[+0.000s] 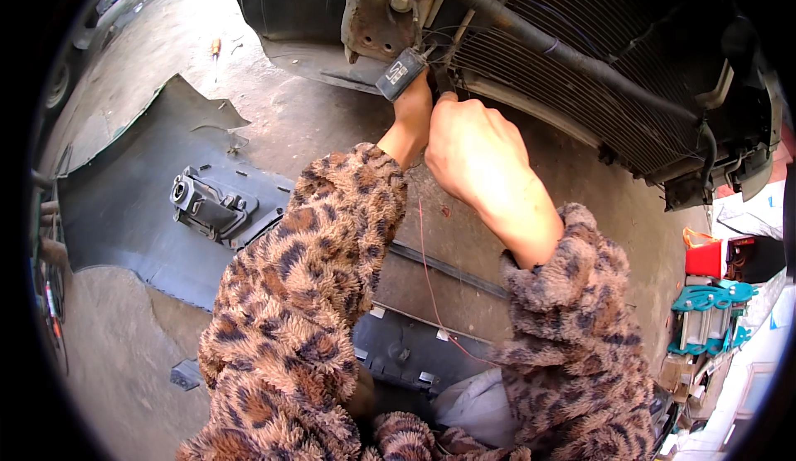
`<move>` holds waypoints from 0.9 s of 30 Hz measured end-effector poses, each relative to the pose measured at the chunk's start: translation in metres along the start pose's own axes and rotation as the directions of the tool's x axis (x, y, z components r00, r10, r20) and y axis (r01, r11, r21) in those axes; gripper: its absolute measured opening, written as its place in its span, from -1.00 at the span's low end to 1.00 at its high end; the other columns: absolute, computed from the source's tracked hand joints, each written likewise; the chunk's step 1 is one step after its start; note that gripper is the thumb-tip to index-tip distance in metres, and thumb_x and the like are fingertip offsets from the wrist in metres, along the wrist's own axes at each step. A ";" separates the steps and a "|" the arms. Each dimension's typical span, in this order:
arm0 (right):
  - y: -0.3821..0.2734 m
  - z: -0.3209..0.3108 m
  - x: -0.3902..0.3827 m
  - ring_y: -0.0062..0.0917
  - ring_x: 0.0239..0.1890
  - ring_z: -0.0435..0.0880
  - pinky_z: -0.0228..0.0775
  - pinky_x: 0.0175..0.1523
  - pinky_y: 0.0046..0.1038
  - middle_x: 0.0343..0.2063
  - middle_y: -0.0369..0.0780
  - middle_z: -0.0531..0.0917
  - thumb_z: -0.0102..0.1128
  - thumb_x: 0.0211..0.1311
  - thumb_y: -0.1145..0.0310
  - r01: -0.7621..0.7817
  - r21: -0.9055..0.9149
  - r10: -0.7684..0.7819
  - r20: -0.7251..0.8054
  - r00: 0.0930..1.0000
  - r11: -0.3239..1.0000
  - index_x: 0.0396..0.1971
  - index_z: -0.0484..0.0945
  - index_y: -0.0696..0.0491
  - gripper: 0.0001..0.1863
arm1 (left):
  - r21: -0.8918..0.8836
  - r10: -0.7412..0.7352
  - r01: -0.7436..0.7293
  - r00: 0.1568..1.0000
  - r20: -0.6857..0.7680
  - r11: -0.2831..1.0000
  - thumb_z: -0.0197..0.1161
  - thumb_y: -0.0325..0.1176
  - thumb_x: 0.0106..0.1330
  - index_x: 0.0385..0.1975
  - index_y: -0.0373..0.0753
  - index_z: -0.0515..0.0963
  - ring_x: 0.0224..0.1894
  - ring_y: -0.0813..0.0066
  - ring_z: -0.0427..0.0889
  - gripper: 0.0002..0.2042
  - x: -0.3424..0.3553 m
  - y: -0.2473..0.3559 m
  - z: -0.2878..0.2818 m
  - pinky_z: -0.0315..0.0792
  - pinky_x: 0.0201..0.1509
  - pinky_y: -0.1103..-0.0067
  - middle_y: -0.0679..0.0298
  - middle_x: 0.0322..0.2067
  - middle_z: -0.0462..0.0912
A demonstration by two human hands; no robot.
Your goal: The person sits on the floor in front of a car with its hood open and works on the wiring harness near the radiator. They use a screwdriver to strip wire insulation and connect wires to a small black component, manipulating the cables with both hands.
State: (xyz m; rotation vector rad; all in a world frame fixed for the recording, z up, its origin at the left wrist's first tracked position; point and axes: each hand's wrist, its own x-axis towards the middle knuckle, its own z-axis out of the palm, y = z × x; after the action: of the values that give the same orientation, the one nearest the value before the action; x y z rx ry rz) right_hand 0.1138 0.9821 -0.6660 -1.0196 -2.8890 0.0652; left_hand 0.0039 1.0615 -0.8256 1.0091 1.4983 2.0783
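Observation:
At the front underside of a car, my left hand (414,106) is closed at a small black rectangular box (401,74) with pale marking on its face. The box sits tilted over my fingers and hides most of them. Thin dark wires (433,49) run beside it, below a worn metal bracket (383,21) with a bolt. My right hand (479,148) is closed like a fist right next to my left. A dark narrow piece (446,82) shows past its fingertips, but what it is stays unclear. Both sleeves are leopard-patterned fleece.
A finned radiator (572,71) with a thick dark hose (531,34) spans the upper right. A removed dark bumper panel (124,204) with a lamp unit (207,204) lies at left. A screwdriver (216,49) lies beyond it. A thin red wire (429,283) trails below my hands; teal-handled cases (709,316) stand right.

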 end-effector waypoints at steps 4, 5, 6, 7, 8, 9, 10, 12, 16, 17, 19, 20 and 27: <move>0.004 0.006 -0.003 -0.20 -0.38 0.66 0.49 -0.27 -0.32 -0.47 0.11 0.61 -0.08 0.10 0.43 -0.256 0.266 0.277 -0.045 0.960 0.929 -0.05 0.42 0.29 -0.60 | -0.198 -0.231 0.280 0.944 0.237 0.939 0.03 -0.27 0.26 -0.30 -0.25 0.45 -0.34 0.38 0.50 -0.81 0.002 -0.001 0.008 0.39 -0.23 0.53 0.20 -0.42 0.53; 0.002 0.023 0.004 -0.26 -0.41 0.66 0.47 -0.29 -0.34 -0.47 0.08 0.61 -0.08 0.12 0.42 -0.233 0.427 0.300 -0.096 0.949 0.873 -0.01 0.41 0.27 -0.58 | -0.343 -0.256 0.352 0.921 0.294 0.871 -0.03 -0.26 0.31 -0.31 -0.24 0.45 -0.36 0.42 0.49 -0.80 0.008 -0.006 -0.007 0.38 -0.24 0.55 0.24 -0.43 0.52; -0.002 0.038 0.011 -0.31 -0.43 0.67 0.46 -0.31 -0.37 -0.47 0.06 0.62 -0.08 0.13 0.41 -0.195 0.576 0.330 -0.138 0.934 0.794 0.04 0.39 0.25 -0.55 | -0.473 -0.267 0.417 0.897 0.352 0.776 -0.08 -0.25 0.35 -0.33 -0.23 0.46 -0.37 0.47 0.47 -0.79 0.013 -0.011 -0.022 0.37 -0.26 0.56 0.28 -0.44 0.51; 0.002 0.044 0.011 -0.55 -0.61 0.54 0.36 -0.45 -0.49 -0.57 -0.14 0.60 -0.04 0.13 0.42 -0.293 0.741 0.440 -0.004 0.898 0.604 0.12 0.34 0.22 -0.50 | -0.503 -0.390 0.534 0.844 0.368 0.680 -0.15 -0.22 0.39 -0.34 -0.19 0.46 -0.40 0.57 0.44 -0.75 0.009 -0.004 -0.012 0.34 -0.30 0.61 0.37 -0.45 0.49; 0.007 0.047 0.007 -0.44 -0.45 0.56 0.37 -0.30 -0.44 -0.45 -0.05 0.60 -0.05 0.12 0.42 -0.340 0.795 0.493 0.060 0.868 0.503 0.12 0.34 0.22 -0.49 | -0.484 -0.409 0.555 0.830 0.379 0.676 -0.15 -0.22 0.38 -0.35 -0.19 0.46 -0.41 0.57 0.43 -0.75 0.007 0.004 -0.003 0.34 -0.31 0.62 0.37 -0.45 0.49; 0.003 0.045 0.003 -0.32 -0.28 0.59 0.38 -0.15 -0.40 -0.33 0.03 0.60 -0.06 0.10 0.42 -0.364 0.850 0.518 0.130 0.846 0.382 0.13 0.33 0.21 -0.48 | -0.452 -0.431 0.565 0.823 0.370 0.690 -0.14 -0.21 0.38 -0.35 -0.19 0.46 -0.41 0.57 0.43 -0.75 0.008 0.008 -0.005 0.34 -0.32 0.62 0.36 -0.45 0.49; -0.001 0.045 0.001 -0.21 -0.12 0.62 0.38 0.00 -0.36 -0.21 0.12 0.59 -0.07 0.08 0.41 -0.385 0.887 0.532 0.204 0.822 0.254 0.13 0.33 0.21 -0.47 | -0.420 -0.453 0.574 0.816 0.359 0.703 -0.14 -0.21 0.38 -0.36 -0.18 0.46 -0.42 0.56 0.43 -0.74 0.008 0.012 -0.007 0.34 -0.32 0.62 0.36 -0.45 0.49; 0.005 0.055 -0.005 -0.32 -0.22 0.66 0.40 -0.06 -0.43 -0.21 0.11 0.60 -0.05 0.08 0.41 -0.295 0.870 0.556 0.029 0.830 0.394 0.11 0.35 0.22 -0.48 | -0.393 -0.476 0.586 0.809 0.345 0.709 -0.04 -0.18 0.34 -0.43 -0.16 0.48 -0.51 0.58 0.40 -0.76 0.007 0.015 0.000 0.30 -0.41 0.64 0.38 -0.52 0.48; -0.008 0.037 -0.010 -0.37 -0.28 0.66 0.41 -0.09 -0.46 -0.20 0.10 0.60 -0.04 0.07 0.42 -0.333 0.839 0.525 0.068 0.849 0.431 0.10 0.35 0.24 -0.48 | -0.226 -0.434 0.476 0.875 0.214 0.850 0.10 -0.19 0.27 -0.48 -0.15 0.48 -0.57 0.62 0.37 -0.81 0.023 0.010 -0.021 0.25 -0.49 0.64 0.40 -0.57 0.47; 0.000 0.033 -0.016 -0.38 -0.28 0.66 0.41 -0.09 -0.46 -0.19 0.10 0.60 -0.04 0.07 0.43 -0.369 0.825 0.533 0.100 0.840 0.427 0.10 0.36 0.25 -0.48 | -0.186 -0.412 0.450 0.887 0.209 0.873 0.06 -0.15 0.29 -0.53 -0.13 0.46 -0.58 0.65 0.32 -0.76 0.018 0.017 -0.013 0.20 -0.51 0.65 0.42 -0.60 0.43; 0.015 0.037 -0.018 -0.37 -0.27 0.66 0.41 -0.10 -0.46 -0.19 0.10 0.60 -0.04 0.06 0.43 -0.365 0.841 0.548 0.101 0.830 0.398 0.09 0.37 0.25 -0.48 | -0.143 -0.396 0.424 0.898 0.191 0.894 0.07 -0.13 0.29 -0.58 -0.12 0.46 -0.59 0.68 0.25 -0.74 0.012 0.027 -0.006 0.14 -0.52 0.68 0.46 -0.65 0.37; 0.019 0.038 -0.018 -0.36 -0.26 0.66 0.41 -0.10 -0.46 -0.19 0.10 0.60 -0.04 0.06 0.44 -0.358 0.852 0.552 0.101 0.828 0.381 0.08 0.37 0.26 -0.49 | -0.145 -0.384 0.413 0.904 0.187 0.899 0.10 -0.14 0.28 -0.58 -0.12 0.46 -0.59 0.68 0.26 -0.74 0.011 0.029 -0.006 0.15 -0.52 0.68 0.46 -0.65 0.37; 0.000 0.056 0.004 -0.69 -0.73 0.31 0.16 -0.63 -0.62 -0.58 -0.28 0.44 -0.03 0.09 0.53 -0.212 0.977 0.498 0.167 0.851 0.034 0.17 0.22 0.31 -0.43 | -0.093 -0.331 0.347 0.931 0.155 0.933 0.21 -0.26 0.25 -0.51 -0.17 0.50 -0.60 0.76 0.30 -0.84 0.017 0.025 -0.035 0.16 -0.55 0.76 0.43 -0.59 0.47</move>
State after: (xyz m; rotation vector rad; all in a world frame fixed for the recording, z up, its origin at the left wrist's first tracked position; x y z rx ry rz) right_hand 0.1054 0.9838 -0.7211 -1.1667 -1.4778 1.5583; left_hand -0.0308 1.0418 -0.8029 0.7668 1.3533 1.7916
